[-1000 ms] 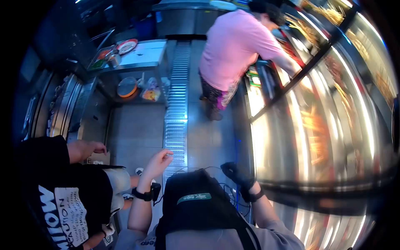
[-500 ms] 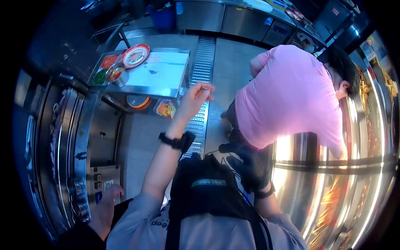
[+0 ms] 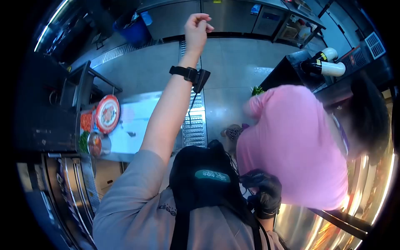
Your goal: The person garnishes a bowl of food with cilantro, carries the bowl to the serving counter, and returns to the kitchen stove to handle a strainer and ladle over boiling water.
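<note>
My left hand (image 3: 197, 32) is bare and raised above the floor at the far end of my outstretched arm. Its fingers are curled in, with nothing visible in them. A black strap with a small dark device (image 3: 201, 81) circles my left wrist. My right hand (image 3: 263, 189), in a black glove, is low beside the black bag (image 3: 199, 177) on my chest. Its bent fingers and thumb stand apart, with no object seen between them. Thin dark cables run close by. A person in a pink shirt (image 3: 291, 146) bends over just beyond my right hand.
On the left, a steel table (image 3: 135, 121) bears a red-rimmed plate (image 3: 108, 113), a metal container (image 3: 98, 144) and trays of red and green food. A blue bin (image 3: 132, 30) and steel cabinets stand at the back. A lit display case (image 3: 300, 223) is at the lower right.
My left hand has risen and reached farther forward. The view has shifted, and the person in pink appears closer to my right hand. The other person's hand at the lower left is gone from view.
</note>
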Demonstrator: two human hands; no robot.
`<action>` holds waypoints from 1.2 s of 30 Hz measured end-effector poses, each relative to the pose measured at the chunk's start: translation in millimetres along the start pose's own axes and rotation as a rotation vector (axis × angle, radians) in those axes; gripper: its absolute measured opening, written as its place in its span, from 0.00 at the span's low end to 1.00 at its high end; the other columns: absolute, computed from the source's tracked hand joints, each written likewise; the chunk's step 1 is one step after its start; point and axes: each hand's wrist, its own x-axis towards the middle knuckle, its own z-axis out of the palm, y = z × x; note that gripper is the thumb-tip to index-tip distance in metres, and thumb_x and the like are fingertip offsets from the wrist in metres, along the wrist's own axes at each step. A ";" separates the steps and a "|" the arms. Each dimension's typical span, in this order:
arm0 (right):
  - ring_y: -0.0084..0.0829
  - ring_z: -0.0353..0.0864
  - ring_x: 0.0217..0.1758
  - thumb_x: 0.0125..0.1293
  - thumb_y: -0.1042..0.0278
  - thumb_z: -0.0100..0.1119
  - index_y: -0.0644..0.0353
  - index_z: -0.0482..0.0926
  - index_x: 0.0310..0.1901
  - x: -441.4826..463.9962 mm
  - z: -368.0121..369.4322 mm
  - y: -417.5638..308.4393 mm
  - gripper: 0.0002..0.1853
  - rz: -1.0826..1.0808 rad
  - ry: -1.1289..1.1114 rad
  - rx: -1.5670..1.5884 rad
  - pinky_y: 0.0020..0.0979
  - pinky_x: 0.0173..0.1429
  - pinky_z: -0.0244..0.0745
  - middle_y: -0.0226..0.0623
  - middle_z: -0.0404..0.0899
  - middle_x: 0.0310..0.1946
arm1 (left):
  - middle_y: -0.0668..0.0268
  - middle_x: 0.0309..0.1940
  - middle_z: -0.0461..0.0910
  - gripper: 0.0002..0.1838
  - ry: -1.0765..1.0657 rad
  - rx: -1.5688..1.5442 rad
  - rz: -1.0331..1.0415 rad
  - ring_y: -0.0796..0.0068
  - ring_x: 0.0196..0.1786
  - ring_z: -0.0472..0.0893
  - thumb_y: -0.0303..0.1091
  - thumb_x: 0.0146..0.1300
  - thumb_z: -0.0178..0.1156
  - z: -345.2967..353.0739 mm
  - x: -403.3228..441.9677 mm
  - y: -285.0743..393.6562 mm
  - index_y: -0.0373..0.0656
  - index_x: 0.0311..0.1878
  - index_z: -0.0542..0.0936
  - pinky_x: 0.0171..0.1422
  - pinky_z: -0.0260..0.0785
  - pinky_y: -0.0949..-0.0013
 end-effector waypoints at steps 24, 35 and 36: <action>0.36 0.78 0.51 0.65 0.64 0.57 0.69 0.78 0.49 643.9 52.8 141.2 0.17 0.370 -0.004 -0.294 0.33 0.58 0.70 0.43 0.80 0.47 | 0.69 0.39 0.77 0.06 0.147 0.387 -0.206 0.82 0.33 0.75 0.29 0.69 0.52 -366.8 397.6 -302.3 0.40 0.46 0.76 0.38 0.68 0.77; 0.34 0.79 0.44 0.72 0.61 0.44 0.70 0.78 0.45 998.5 105.2 288.0 0.18 0.256 -0.295 -0.511 0.33 0.52 0.73 0.42 0.81 0.41 | 0.70 0.37 0.76 0.07 0.680 0.746 -0.117 0.83 0.33 0.75 0.22 0.68 0.48 -630.1 456.0 -176.8 0.38 0.43 0.76 0.39 0.69 0.78; 0.33 0.79 0.44 0.71 0.64 0.44 0.70 0.78 0.44 1055.3 124.3 310.7 0.17 0.249 -0.331 -0.552 0.33 0.53 0.72 0.42 0.81 0.41 | 0.70 0.36 0.76 0.07 0.728 0.867 -0.144 0.83 0.33 0.75 0.22 0.68 0.48 -643.4 461.9 -176.6 0.39 0.43 0.76 0.39 0.68 0.78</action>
